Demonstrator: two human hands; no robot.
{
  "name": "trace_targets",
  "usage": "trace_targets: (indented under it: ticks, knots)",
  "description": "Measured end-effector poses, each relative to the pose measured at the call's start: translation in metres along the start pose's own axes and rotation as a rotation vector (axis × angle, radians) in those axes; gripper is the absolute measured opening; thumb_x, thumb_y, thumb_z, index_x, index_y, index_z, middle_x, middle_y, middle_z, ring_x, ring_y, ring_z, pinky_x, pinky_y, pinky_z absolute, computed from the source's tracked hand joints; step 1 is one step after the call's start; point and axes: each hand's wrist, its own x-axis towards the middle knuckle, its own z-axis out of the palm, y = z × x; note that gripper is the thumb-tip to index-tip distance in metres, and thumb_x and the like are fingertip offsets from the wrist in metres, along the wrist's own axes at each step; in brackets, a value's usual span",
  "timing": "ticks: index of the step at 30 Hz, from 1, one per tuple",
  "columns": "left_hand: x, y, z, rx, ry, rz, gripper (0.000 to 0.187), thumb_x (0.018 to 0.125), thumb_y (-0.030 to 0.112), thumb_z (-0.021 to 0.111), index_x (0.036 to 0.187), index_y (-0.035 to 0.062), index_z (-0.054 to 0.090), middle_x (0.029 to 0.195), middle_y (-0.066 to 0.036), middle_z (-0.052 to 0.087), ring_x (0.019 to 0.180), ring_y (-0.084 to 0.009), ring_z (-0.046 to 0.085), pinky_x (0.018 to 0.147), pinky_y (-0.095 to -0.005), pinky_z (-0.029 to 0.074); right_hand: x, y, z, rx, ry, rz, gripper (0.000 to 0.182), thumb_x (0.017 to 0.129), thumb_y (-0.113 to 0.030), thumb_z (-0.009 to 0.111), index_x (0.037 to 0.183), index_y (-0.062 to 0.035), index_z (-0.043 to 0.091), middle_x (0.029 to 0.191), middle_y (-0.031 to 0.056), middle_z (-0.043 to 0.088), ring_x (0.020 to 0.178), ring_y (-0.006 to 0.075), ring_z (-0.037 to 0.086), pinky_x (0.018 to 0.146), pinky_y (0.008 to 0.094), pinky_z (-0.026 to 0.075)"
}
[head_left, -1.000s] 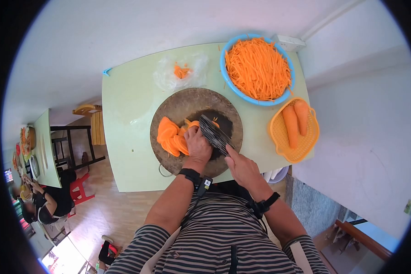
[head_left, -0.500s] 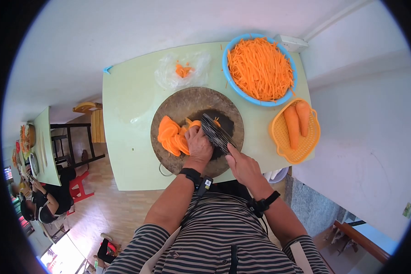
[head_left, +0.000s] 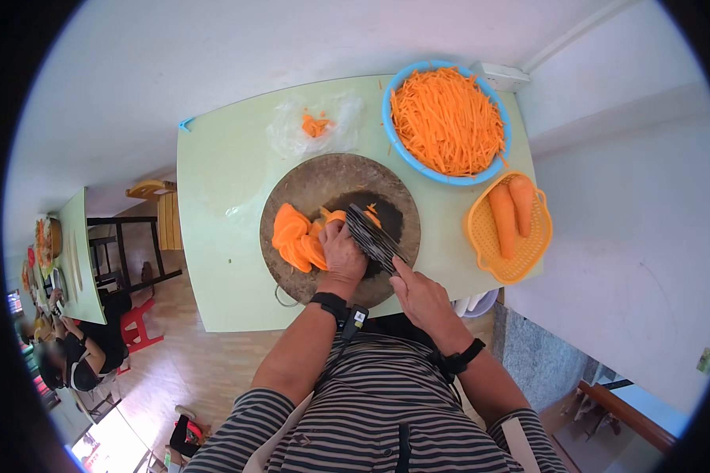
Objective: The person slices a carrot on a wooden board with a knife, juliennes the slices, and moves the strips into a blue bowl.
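Note:
On the round wooden chopping board (head_left: 300,177) my left hand (head_left: 344,256) presses carrot slices with curled fingers. More carrot slices (head_left: 289,232) lie overlapped to its left. My right hand (head_left: 424,298) is closed around the handle of a kitchen knife (head_left: 373,239). The knife's dark, streaked blade stands beside my left fingertips, over the carrot. Small cut carrot strips (head_left: 372,214) show on the far side of the blade. The edge touching the board is hidden.
A blue basin (head_left: 389,130) heaped with shredded carrot stands at the back right. Nearer, a yellow basket (head_left: 485,256) holds two whole carrots (head_left: 503,221). Carrot scraps lie on a clear plastic bag (head_left: 284,130) behind the board. Another person (head_left: 75,355) sits at far left.
The knife blade has shifted slightly, and cut carrot strips show more plainly beyond it. My left hand stays on the slices. The view has moved a little.

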Motion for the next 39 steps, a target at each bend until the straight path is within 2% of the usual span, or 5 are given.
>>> trace_targets:
  ticks: [10, 18, 27, 34, 39]
  knots:
    - [0.003, 0.005, -0.004, 0.046, 0.001, 0.011, 0.028, 0.070, 0.017, 0.072, 0.097, 0.0132, 0.075, 0.106, -0.001, 0.064, 0.103, -0.0284, 0.054, 0.090, -0.0443, 0.038, 0.030, 0.004, 0.011, -0.050, 0.027, -0.027, 0.046, 0.104, -0.039, 0.050, 0.142, -0.0139, 0.054, 0.098, 0.0209, 0.071, 0.084, 0.0420, 0.070, 0.073, 0.0520, 0.056]
    - [0.003, 0.005, -0.004, -0.009, -0.009, -0.029, 0.039, 0.068, 0.016, 0.076, 0.107, 0.0113, 0.073, 0.103, -0.005, 0.066, 0.104, -0.0319, 0.056, 0.092, -0.0452, 0.039, 0.005, 0.000, 0.005, -0.015, 0.029, -0.011, 0.043, 0.104, -0.034, 0.051, 0.140, -0.0109, 0.055, 0.101, 0.0220, 0.070, 0.088, 0.0413, 0.068, 0.076, 0.0492, 0.055]
    - [0.003, 0.003, -0.002, -0.039, 0.003, -0.042, 0.028, 0.073, 0.018, 0.070, 0.101, 0.0120, 0.073, 0.103, -0.001, 0.064, 0.099, -0.0271, 0.054, 0.089, -0.0436, 0.038, -0.004, 0.009, 0.008, -0.078, 0.044, -0.030, 0.046, 0.104, -0.039, 0.050, 0.144, -0.0155, 0.052, 0.088, 0.0192, 0.069, 0.078, 0.0400, 0.069, 0.070, 0.0499, 0.056]
    - [0.004, 0.004, -0.004, -0.007, 0.012, -0.004, 0.028, 0.072, 0.016, 0.070, 0.099, 0.0118, 0.073, 0.102, -0.001, 0.064, 0.099, -0.0267, 0.053, 0.088, -0.0435, 0.038, 0.019, 0.000, 0.001, -0.063, -0.022, 0.032, 0.044, 0.103, -0.034, 0.053, 0.139, -0.0099, 0.056, 0.101, 0.0234, 0.071, 0.089, 0.0420, 0.069, 0.076, 0.0491, 0.055]
    - [0.002, 0.000, -0.004, -0.001, -0.059, 0.004, 0.040, 0.069, 0.016, 0.073, 0.108, 0.0096, 0.072, 0.105, -0.004, 0.067, 0.105, -0.0301, 0.055, 0.091, -0.0446, 0.039, 0.024, 0.004, 0.006, -0.029, 0.014, -0.016, 0.044, 0.103, -0.034, 0.054, 0.139, -0.0096, 0.056, 0.105, 0.0237, 0.070, 0.091, 0.0416, 0.069, 0.077, 0.0492, 0.055]
